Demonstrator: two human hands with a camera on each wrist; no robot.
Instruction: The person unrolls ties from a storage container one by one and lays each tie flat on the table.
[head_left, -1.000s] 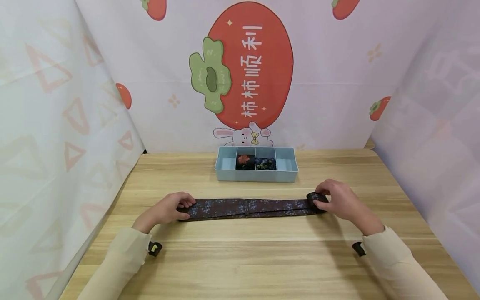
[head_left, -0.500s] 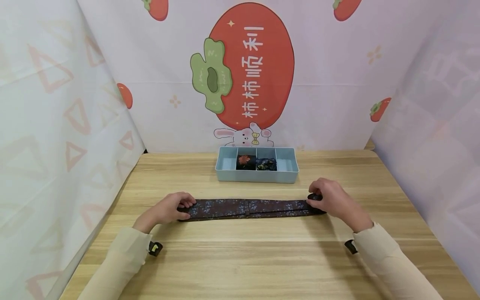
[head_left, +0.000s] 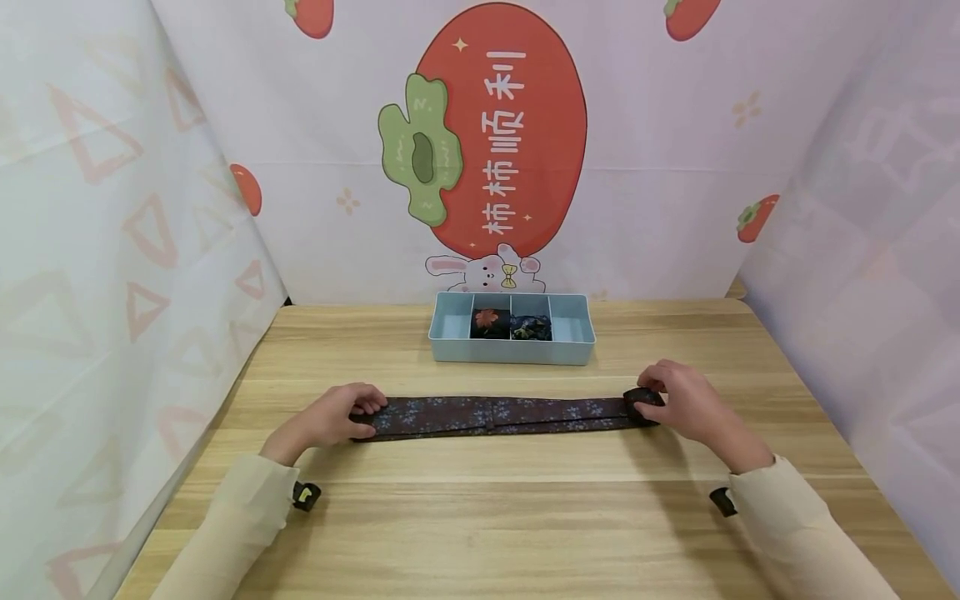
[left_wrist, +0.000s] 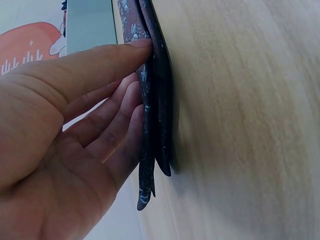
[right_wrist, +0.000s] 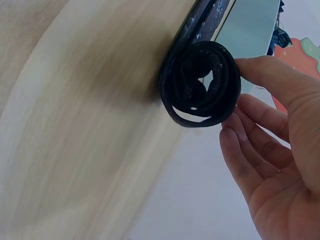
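Note:
A dark necktie [head_left: 435, 415] with blue flower sprigs lies folded lengthwise across the wooden table, its narrow loop near the middle. At its left end my left hand [head_left: 337, 415] holds the layers down, thumb on the near side and fingers on the far side. In the left wrist view the thumb [left_wrist: 117, 57] lies on the cloth and the other fingertips touch its face. The tie's right end is wound into a loose roll [right_wrist: 200, 82] with gaps between its turns. My right hand [head_left: 686, 400] holds that roll between thumb and fingers.
Behind the tie stands a light blue divided box [head_left: 512, 352]. Its two middle compartments hold a dark roll with an orange flower [head_left: 490, 323] and a dark blue patterned roll [head_left: 531, 327]. Printed cloth [head_left: 637, 208] hangs along the back and both sides.
My right hand shifted left over the roll, then back right with the roll in its fingers. The left hand stays on the tie's left end.

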